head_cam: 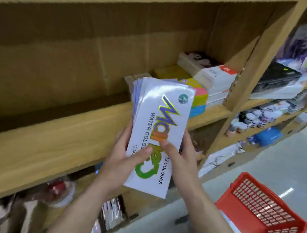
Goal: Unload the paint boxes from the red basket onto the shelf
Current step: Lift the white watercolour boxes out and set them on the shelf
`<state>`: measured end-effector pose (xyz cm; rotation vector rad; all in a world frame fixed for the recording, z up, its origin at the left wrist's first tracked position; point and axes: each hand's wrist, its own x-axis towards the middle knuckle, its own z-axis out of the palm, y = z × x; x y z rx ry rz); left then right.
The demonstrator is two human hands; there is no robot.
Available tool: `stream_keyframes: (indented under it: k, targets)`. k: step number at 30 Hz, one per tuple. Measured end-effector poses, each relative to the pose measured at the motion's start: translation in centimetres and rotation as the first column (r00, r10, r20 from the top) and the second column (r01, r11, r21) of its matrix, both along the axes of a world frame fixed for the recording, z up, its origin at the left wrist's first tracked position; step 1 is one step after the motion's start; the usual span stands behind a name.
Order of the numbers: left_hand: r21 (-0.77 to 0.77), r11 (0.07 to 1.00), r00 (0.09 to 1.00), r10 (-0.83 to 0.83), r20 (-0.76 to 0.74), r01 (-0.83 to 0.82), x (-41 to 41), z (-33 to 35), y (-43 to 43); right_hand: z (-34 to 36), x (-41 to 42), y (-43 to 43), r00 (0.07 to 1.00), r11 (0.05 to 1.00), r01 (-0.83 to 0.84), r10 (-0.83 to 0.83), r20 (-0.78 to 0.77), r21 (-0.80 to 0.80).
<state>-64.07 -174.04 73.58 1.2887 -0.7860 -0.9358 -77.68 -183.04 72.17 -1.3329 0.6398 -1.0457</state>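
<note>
White glossy paint boxes, a fanned stack of several, sit in both hands in front of the wooden shelf. Left hand grips the stack's near-left edge w/ thumb across the top face; right hand holds the near-right edge, thumb on the printed logo. Both hands closed on the stack, not spread wide. Top box reads "water colours, 12 colours".

Red basket sits low at the near right, on the floor, something pale left inside, prob. more boxes, can't tell for sure.

Shelf board is bare on the left; piles of books and coloured pads fill the far right part.

Risks, as judged: stack is already fanned & the covers look slick, so lower boxes could slide out if the grip loosens during the reach. Setting down too far right might knock the pads. Placing near the front lip could let boxes tip off.
</note>
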Motion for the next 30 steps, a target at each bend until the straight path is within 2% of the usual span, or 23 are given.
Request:
stream_keyframes:
  k: [9, 14, 18, 21, 25, 27, 30]
  targets:
    - [0.030, 0.971, 0.967, 0.232, 0.110, -0.236, 9.8, 0.8, 5.1, 1.0, 12.1, 1.8, 0.941, 0.962, -0.270, 0.270, -0.206, 0.030]
    - [0.139, 0.954, 0.962, 0.271, -0.014, -0.267, 13.1, 0.4, 3.4, 1.3, 16.0, -0.3, 0.900, 0.951, -0.280, 0.308, -0.309, 0.132]
    - [0.118, 0.965, 0.966, 0.246, -0.080, -0.235, 13.8, 0.4, 2.7, 1.4, 16.7, -2.2, 0.870, 0.915, -0.353, 0.398, -0.293, 0.196]
    - [0.070, 0.967, 0.967, 0.248, -0.064, -0.244, 13.0, -1.2, 3.1, 0.9, 15.2, -2.0, 0.876, 0.908, -0.393, 0.417, -0.241, 0.142]
    - [0.002, 0.942, 0.941, 0.334, -0.050, -0.335, 11.7, -3.1, 2.7, -1.2, 12.4, 0.8, 0.889, 0.904, -0.425, 0.408, -0.208, -0.043]
    - [-0.006, 0.929, 0.927, 0.370, -0.061, -0.371, 11.5, -3.6, 1.6, -1.9, 12.8, 1.0, 0.893, 0.904, -0.414, 0.381, -0.237, -0.106]
    - [0.024, 0.920, 0.918, 0.392, -0.056, -0.391, 11.7, -3.7, -0.4, -1.8, 14.3, -0.8, 0.906, 0.932, -0.345, 0.301, -0.298, -0.107]
